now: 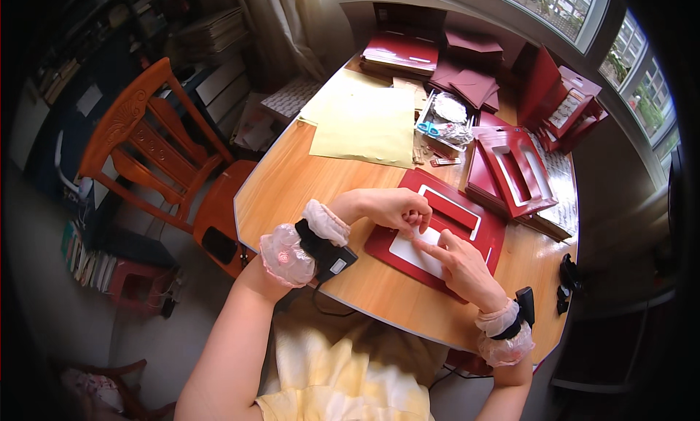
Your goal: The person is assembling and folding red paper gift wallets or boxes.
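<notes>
Near the front edge of the counter [306, 195], your two hands meet over a flat red card folder [408, 257] with a white panel [412, 252] set into it. Your left hand [390, 208] curls its fingers down onto the panel's upper edge, a narrow pinching grip at the fingertips, though you cannot tell whether anything is caught between them. Your right hand [463, 268] lies flat-ish on the folder, index finger stretched out and pressing on the white panel just beside the left fingertips, so its grip is open and holds nothing. Both wrists wear frilly translucent cuffs with black devices strapped on. The folder's far half shows a white-outlined rectangular window [452, 206]. Beyond it to the right stand stacked red boxes with cut-out windows [514, 169], and further back more dark red folders [467, 78]. A pale yellow paper sheet [361, 118] covers the far left of the counter, beside a small clear tray [443, 122] with blue-handled scissors. An orange wooden chair [157, 147] stands to your left.
</notes>
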The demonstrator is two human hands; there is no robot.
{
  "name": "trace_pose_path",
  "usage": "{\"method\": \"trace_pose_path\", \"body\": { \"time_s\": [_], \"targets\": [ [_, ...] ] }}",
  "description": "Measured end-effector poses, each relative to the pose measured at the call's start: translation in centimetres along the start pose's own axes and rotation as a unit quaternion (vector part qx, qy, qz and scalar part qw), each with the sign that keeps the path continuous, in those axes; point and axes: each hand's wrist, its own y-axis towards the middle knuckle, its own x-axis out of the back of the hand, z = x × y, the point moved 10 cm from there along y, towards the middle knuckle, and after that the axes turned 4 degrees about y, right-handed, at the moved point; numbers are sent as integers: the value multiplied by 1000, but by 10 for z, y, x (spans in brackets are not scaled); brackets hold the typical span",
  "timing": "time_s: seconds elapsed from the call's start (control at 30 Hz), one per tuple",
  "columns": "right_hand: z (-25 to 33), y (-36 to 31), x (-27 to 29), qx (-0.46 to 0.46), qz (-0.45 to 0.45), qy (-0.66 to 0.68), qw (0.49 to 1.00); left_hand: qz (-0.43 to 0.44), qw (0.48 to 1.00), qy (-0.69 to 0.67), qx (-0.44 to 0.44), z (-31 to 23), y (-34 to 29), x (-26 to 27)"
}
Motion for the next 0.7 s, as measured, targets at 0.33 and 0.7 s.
{"method": "trace_pose_path", "body": {
  "time_s": [0.33, 0.7],
  "targets": [
    [2, -3, -2, -15, -5, -49, 999, 27, 999, 28, 17, 1, 4, -1],
    [-13, -44, 17, -44, -41, 0, 998, 71, 996, 27, 53, -9, 5, -7]
  ]
}}
